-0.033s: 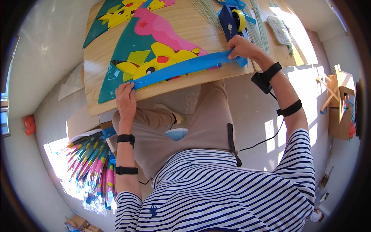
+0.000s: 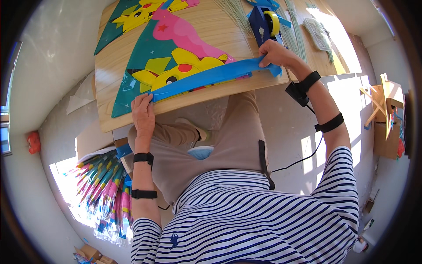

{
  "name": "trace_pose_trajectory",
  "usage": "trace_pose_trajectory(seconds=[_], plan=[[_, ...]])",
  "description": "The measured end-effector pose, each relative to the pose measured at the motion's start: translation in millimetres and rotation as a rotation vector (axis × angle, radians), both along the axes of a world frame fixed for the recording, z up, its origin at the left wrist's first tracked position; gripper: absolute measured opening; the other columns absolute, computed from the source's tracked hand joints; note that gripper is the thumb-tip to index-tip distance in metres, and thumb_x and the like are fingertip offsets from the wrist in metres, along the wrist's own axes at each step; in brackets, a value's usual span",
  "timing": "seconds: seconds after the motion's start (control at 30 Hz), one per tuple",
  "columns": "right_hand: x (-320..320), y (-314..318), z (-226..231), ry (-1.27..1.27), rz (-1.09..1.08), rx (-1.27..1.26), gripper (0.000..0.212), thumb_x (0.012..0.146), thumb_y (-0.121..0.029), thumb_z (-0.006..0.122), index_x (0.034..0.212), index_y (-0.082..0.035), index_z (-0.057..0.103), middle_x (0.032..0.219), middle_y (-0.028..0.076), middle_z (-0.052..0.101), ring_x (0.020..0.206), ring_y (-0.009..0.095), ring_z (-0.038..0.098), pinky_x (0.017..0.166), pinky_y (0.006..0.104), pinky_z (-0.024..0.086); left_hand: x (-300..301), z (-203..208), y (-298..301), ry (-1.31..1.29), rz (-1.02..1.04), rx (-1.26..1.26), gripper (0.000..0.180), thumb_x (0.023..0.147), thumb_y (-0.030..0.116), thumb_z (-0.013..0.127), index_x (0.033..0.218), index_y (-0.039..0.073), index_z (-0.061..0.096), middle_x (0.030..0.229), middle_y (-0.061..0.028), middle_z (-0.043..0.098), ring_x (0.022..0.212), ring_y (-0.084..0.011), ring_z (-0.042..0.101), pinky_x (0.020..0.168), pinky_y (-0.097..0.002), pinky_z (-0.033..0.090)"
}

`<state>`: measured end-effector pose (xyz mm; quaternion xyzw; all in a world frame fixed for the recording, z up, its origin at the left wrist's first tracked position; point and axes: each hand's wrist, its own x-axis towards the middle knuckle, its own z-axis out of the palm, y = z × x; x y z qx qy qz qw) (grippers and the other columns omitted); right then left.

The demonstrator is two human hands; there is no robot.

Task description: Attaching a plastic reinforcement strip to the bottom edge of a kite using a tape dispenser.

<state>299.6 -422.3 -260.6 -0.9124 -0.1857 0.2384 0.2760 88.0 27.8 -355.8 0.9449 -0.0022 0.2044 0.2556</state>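
No visible shift since earlier — draw blue strip (image 2: 206,78) taut along near edge of printed sheet (image 2: 169,50), pinched in right hand (image 2: 276,53) just past right corner, gripped by left hand (image 2: 144,113) toward left corner.

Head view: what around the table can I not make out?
In the head view:
Left hand: its fingers hide whether it pinches or presses the blue strip.
Near printed sheet: partly covered by the blue strip.
Far printed sheet: cut off by the picture's top edge.

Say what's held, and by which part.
A blue strip: the right hand grips it near its right end; the left hand touches its left end.
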Motion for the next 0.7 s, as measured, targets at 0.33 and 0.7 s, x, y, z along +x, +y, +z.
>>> trace_pose_trajectory(seconds=[0.33, 0.7], plan=[[-17.9, 5.2, 2.7, -0.116, -0.207, -0.189, 0.026, 0.073, -0.017, 0.082, 0.071, 0.005, 0.068, 0.067, 0.019, 0.068, 0.06, 0.03, 0.07, 0.059, 0.0416, 0.054, 0.1, -0.7, -4.4, -0.029, 0.041, -0.022, 0.018, 0.09, 0.008, 0.072, 0.107, 0.002, 0.075, 0.112, -0.0137, 0.069, 0.108, -0.0355, 0.061, 0.095, -0.0437, 0.05], [-22.7, 6.6, 4.8, 0.037, -0.353, -0.167, 0.025, 0.078, -0.014, 0.08, 0.078, 0.008, 0.069, 0.066, 0.016, 0.069, 0.053, 0.025, 0.07, 0.048, 0.0361, 0.054, 16.7, 3.7, -49.3, -0.038, 0.322, 0.139, 0.047, 0.082, 0.043, 0.084, 0.092, -0.001, 0.069, 0.099, -0.0146, 0.064, 0.099, -0.037, 0.057, 0.088, -0.0462, 0.048]])
